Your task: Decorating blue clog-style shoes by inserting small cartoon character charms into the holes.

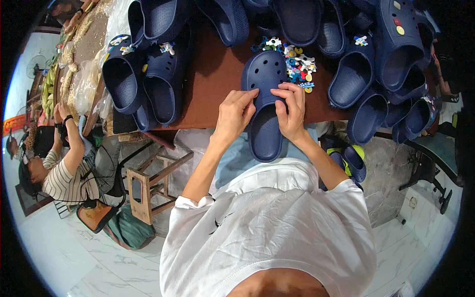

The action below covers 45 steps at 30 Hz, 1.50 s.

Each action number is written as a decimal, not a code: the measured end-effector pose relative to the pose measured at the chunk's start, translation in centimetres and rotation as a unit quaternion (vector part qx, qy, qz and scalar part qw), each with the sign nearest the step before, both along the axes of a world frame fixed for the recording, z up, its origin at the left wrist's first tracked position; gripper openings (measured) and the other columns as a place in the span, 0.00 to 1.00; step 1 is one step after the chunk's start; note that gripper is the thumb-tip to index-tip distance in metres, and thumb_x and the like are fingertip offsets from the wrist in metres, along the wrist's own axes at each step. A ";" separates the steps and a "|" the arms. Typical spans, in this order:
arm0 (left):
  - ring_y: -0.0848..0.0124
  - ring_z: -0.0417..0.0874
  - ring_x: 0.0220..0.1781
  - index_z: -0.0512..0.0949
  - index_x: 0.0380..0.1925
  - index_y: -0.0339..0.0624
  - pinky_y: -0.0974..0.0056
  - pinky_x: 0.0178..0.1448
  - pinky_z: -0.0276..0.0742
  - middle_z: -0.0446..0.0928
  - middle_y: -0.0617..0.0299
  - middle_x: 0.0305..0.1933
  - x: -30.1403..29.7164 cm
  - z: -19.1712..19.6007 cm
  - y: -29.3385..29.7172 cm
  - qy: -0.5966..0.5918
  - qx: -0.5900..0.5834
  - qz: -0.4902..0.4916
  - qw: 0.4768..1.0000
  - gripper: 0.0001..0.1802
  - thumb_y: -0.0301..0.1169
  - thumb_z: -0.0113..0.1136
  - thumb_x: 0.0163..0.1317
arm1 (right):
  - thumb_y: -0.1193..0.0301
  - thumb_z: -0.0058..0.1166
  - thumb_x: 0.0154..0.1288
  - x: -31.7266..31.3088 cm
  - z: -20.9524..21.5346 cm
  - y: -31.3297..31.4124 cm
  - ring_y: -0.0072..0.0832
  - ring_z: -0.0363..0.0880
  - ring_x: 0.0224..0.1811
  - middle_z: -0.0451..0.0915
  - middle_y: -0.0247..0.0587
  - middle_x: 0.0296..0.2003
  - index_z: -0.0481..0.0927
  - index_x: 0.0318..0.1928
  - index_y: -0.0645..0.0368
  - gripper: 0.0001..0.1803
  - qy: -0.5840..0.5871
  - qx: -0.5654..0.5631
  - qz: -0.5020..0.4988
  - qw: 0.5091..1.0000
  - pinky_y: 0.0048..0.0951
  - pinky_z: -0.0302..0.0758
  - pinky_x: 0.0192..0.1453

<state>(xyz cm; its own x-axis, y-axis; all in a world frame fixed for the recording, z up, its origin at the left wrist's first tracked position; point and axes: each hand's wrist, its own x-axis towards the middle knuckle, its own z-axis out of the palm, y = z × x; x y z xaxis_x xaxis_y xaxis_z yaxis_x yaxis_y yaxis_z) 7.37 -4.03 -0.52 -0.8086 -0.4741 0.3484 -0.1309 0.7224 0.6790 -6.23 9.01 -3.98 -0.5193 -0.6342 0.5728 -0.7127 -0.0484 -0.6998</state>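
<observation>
A navy foam clog [266,134] lies in front of me across the table's near edge, its holed toe pointing away. My left hand [234,113] is closed at the clog's left side, thumb and forefinger pinched on the upper. On the opposite side, my right hand [291,110] has its fingers bent over the upper and its thumb by the foot opening. Whether a small piece sits between those fingertips is hidden. No charm shows on this clog's toe. Just beyond it lies a heap of small colourful shoe charms [300,66], partly hidden behind the toe.
Navy clogs [165,94] are piled at the left of the brown table [203,74], and more clogs [352,74] at the right, some with charms. A wooden stool [143,193] stands lower left. Further left, another person [69,173] sits at a separate table.
</observation>
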 end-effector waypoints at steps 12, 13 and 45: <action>0.68 0.83 0.39 0.82 0.45 0.36 0.67 0.44 0.78 0.81 0.54 0.38 -0.9 -1.2 0.6 0.046 0.034 0.096 0.994 0.12 0.19 0.50 0.68 | 0.64 0.53 0.70 0.2 0.3 0.5 0.46 0.73 0.54 0.75 0.48 0.49 0.81 0.48 0.58 0.14 0.001 0.001 0.002 1.000 0.44 0.69 0.60; 0.68 0.83 0.39 0.82 0.45 0.36 0.67 0.44 0.78 0.81 0.54 0.38 -1.3 -1.2 0.5 0.045 0.033 0.093 0.994 0.12 0.19 0.50 0.68 | 0.63 0.53 0.70 0.0 0.5 0.7 0.46 0.73 0.55 0.75 0.48 0.49 0.81 0.50 0.58 0.15 -0.003 0.011 0.012 1.000 0.44 0.69 0.61; 0.47 0.59 0.76 0.60 0.73 0.36 0.48 0.77 0.52 0.60 0.41 0.73 -0.7 -5.2 3.5 0.059 0.075 0.049 0.994 0.32 0.23 0.45 0.66 | 0.63 0.59 0.67 0.8 1.4 4.4 0.46 0.76 0.53 0.73 0.46 0.51 0.73 0.57 0.57 0.22 -0.083 0.060 -0.038 0.994 0.44 0.75 0.55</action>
<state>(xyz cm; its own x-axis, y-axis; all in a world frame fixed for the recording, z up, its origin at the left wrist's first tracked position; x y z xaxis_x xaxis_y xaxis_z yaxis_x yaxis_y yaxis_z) 6.70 -0.57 -5.73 -0.7136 -0.6022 0.3580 -0.1084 0.5997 0.7928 -5.46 13.45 -2.57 -0.6497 -0.6479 0.3977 -0.5848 0.0917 -0.8059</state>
